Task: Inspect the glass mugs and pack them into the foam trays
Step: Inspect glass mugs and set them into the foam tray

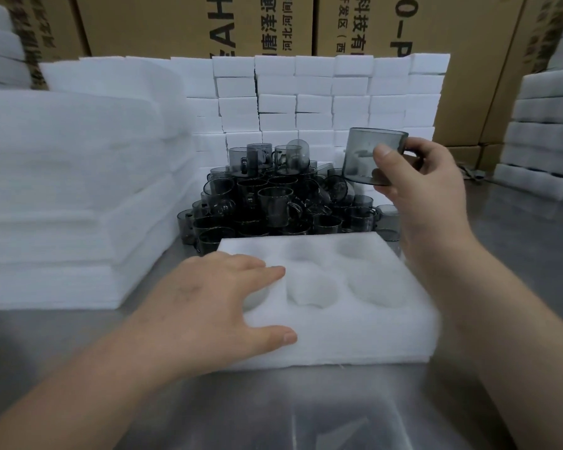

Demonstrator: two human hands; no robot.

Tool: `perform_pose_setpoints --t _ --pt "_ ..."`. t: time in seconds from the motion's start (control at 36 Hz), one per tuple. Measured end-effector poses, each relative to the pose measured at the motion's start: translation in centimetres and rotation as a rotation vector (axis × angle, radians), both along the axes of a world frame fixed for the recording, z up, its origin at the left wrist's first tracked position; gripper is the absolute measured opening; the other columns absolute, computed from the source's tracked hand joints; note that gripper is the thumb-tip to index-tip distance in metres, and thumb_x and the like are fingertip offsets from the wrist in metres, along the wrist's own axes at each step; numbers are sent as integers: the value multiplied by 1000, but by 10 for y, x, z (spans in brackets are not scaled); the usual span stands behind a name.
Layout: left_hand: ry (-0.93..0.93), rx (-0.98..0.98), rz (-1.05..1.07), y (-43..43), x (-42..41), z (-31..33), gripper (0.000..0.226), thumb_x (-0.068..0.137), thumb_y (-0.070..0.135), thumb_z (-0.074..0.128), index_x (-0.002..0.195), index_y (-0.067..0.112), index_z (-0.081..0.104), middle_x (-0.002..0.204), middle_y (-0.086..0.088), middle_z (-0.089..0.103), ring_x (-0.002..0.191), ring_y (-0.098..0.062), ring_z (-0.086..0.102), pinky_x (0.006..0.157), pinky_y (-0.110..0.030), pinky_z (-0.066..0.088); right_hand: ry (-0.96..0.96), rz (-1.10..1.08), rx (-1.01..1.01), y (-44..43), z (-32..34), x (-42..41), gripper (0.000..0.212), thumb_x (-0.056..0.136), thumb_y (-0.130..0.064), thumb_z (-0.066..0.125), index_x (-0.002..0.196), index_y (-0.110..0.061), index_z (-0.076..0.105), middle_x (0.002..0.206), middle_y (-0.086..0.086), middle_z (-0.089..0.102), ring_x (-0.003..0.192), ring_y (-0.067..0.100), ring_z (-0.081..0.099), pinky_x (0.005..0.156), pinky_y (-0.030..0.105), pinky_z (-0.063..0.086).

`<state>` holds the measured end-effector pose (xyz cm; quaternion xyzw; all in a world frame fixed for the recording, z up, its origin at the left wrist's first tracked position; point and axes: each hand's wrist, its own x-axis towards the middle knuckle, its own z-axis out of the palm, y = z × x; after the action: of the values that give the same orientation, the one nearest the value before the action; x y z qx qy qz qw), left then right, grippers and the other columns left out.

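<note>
While the left hand lies flat on the near-left corner of the foam tray, fingers straight and spread, the right hand holds 1 smoky glass mug in the air. Its thumb is on the side wall and its fingers curl round the base end. The mug hangs above and just beyond the tray's far-right corner, slightly tilted, with its handle seemingly toward the palm. Every pocket that shows looks empty, so this tray is not yet started. The right-hand pocket lies below the mug and nearer the person. The move is probably down and back, with the mug's axis brought upright over that hollow. A pile of mugs sits just past the tray's far edge on the steel tabletop.
</note>
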<state>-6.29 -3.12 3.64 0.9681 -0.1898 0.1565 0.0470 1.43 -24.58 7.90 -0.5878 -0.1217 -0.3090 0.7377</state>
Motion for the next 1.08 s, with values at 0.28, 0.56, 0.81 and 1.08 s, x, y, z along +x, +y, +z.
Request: perform_pose_setpoints --t 0.28,0.56,0.81,1.08 --pt "-27 -61 142 -11 1 -7 86 55 83 25 136 55 26 146 35 19 133 9 21 101 -18 25 -19 53 -35 5 3 -7 32 69 -29 72 95 -26 53 79 -9 56 79 13 59 86 36 52" --pt "-93 -3 248 -19 3 -9 88 55 84 15 127 42 43 132 27 37 118 0 40 83 -24 24 34 142 -110 13 0 -9 42 60 -37 71 95 -26 54 91 -1 60 83 15 64 84 36 54" --pt "-143 -10 265 -26 5 -14 89 57 83 17 130 37 39 130 21 43 116 -5 44 85 -26 29 163 291 -110 29 -16 -8 33 75 -24 75 101 -18 56 108 14 60 90 19 63 72 27 52" --pt "-149 -699 41 -18 4 -9 53 71 54 46 123 52 34 104 34 50 109 -3 51 97 -34 41 241 372 -142 34 -24 -8 46 58 -28 77 98 -20 54 101 8 61 90 21 63 87 40 53"
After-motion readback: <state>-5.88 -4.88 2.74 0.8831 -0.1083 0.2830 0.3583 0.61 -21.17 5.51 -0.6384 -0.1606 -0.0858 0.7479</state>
